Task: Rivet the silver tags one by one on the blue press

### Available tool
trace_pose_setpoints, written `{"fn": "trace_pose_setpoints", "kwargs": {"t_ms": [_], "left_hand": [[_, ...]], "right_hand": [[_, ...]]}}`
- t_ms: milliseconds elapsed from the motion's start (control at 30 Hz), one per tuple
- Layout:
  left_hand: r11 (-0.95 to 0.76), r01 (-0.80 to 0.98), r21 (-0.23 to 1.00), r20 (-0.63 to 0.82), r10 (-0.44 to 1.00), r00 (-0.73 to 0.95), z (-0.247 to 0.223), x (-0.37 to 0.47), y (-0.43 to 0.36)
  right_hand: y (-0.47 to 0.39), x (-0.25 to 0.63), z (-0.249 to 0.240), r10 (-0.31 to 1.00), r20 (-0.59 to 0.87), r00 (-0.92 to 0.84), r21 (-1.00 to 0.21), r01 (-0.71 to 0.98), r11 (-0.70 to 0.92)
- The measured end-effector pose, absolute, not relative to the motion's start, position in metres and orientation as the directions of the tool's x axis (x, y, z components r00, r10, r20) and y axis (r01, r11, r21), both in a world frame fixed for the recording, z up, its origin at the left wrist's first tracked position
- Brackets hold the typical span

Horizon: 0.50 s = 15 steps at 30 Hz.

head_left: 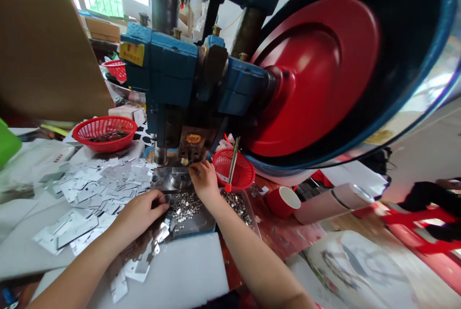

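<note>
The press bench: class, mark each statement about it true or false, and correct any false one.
1. The right hand is at the metal block beneath the press. True.
2. The big wheel has a yellow face. False: its face is red.
3. Small metal bits lie between the two hands. True.
4. The red basket beyond the flat pieces is empty. False: dark pieces lie in it.
5. The red cup is nearer the right hand than the left hand. True.
</note>
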<state>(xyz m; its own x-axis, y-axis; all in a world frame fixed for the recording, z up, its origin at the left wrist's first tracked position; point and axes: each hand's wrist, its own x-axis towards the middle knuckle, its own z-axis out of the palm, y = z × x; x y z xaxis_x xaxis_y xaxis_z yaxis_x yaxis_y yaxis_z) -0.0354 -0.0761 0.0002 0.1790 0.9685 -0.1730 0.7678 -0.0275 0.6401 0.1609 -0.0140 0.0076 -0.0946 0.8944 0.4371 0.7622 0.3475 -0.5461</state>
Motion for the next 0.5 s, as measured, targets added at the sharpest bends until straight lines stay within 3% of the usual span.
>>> {"fn": "trace_pose_setpoints", "kwargs": {"t_ms": [167,500], "left_hand": [[-0.065,0.721,0.690,-0.148,0.962,0.229,-0.002,-0.042,-0.074],[-0.173,0.772,0.612,-0.051,0.965,0.257,-0.004,-0.060,-0.070]], "right_hand": [[-0.009,0.148,0.012,0.903,0.407,-0.140,-0.413,0.853,0.319],[-0.032,0.162,0.025,0.788,0.454,-0.416,-0.192,0.818,0.542]]}}
